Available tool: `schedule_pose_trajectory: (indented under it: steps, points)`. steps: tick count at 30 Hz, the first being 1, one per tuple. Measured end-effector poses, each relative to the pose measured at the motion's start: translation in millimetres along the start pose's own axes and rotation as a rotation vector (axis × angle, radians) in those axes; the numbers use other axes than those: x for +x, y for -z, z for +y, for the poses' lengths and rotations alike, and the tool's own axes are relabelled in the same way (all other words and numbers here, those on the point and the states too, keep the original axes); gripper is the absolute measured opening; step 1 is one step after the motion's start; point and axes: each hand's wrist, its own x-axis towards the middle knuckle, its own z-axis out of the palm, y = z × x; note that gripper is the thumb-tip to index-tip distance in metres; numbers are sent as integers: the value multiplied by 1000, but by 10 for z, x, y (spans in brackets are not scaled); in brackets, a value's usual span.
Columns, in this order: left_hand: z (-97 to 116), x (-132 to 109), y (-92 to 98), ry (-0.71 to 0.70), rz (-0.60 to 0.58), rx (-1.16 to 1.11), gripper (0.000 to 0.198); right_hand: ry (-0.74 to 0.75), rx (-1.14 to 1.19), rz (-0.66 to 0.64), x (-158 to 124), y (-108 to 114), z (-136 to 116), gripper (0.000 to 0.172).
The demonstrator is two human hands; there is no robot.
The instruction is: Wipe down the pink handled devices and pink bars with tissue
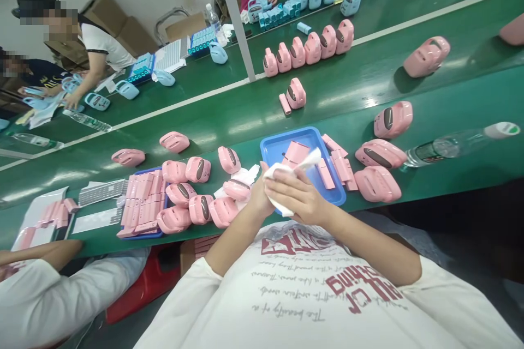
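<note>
Both hands meet in front of my chest, over the near rim of a blue tray (268,144). A white cloth (313,160), perhaps tissue, is pressed between them, with one end sticking out to the upper right. My left hand (261,197) wraps the cloth from below, most of its fingers hidden. Across the top lie the fingers of my right hand (301,197), pressed together onto it. Whether anything is inside the cloth I cannot tell. The tray holds pink rectangular pieces (295,154); more pink pieces (343,169) lie along its right side.
Pink handled casings (200,209) crowd the left, beside a tray of pink bars (141,196). More casings (377,184) and a lying plastic bottle (454,147) are at right. A row of pink casings (312,47) stands beyond. Co-workers (104,43) sit across the bench and at my left.
</note>
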Motion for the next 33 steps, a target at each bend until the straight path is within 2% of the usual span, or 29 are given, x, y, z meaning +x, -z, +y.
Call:
schedule_pose_trajectory:
  steps: [2, 3, 5, 7, 8, 10, 12, 14, 16, 17, 19, 21, 24, 26, 28, 30, 33]
  points:
    - [18, 0, 1, 36, -73, -64, 68, 6, -45, -7, -64, 14, 71, 41]
    - [30, -8, -6, 47, -120, -99, 70, -77, -47, 45, -78, 36, 120, 40]
    - [48, -35, -43, 75, -242, -150, 68, -383, 27, 199, -76, 84, 210, 41]
    - [50, -56, -103, 124, -379, -202, 64, -708, 208, 309, -52, 114, 248, 46]
    - [45, -61, -136, 160, -442, -239, 61, -829, 311, 318, -42, 117, 239, 49]
    - [33, -54, -199, 255, -530, -315, 59, -978, 489, 285, -37, 103, 183, 51]
    - [27, -31, -245, 353, -549, -394, 57, -1100, 608, 306, -63, 75, 111, 50]
    - [18, 2, -271, 423, -505, -466, 54, -1195, 688, 403, -124, 51, 65, 52]
    - [-26, 47, -282, 472, -442, -506, 48, -1211, 740, 468, -225, 39, 55, 57]
    - [-71, 77, -284, 490, -416, -505, 45, -1206, 752, 459, -288, 39, 62, 58]
    - [-221, 164, -284, 508, -376, -443, 40, -1226, 739, 387, -433, 51, 95, 57]
    - [-437, 297, -280, 494, -341, -265, 38, -1295, 676, 296, -583, 93, 165, 53]
    - [-800, 583, -273, 464, -310, 325, 33, -1370, 431, 237, -766, 256, 369, 49]
    - [-1010, 800, -286, 438, -261, 676, 32, -1406, 121, 151, -842, 428, 565, 45]
    - [-1168, 1006, -328, 387, -199, 811, 51, -1460, -225, -46, -881, 609, 780, 41]
    - [-1272, 1182, -397, 301, -149, 876, 78, -1511, -486, -298, -893, 743, 979, 39]
    - [-1337, 1377, -503, 180, -127, 1052, 101, -1559, -667, -582, -892, 798, 1200, 40]
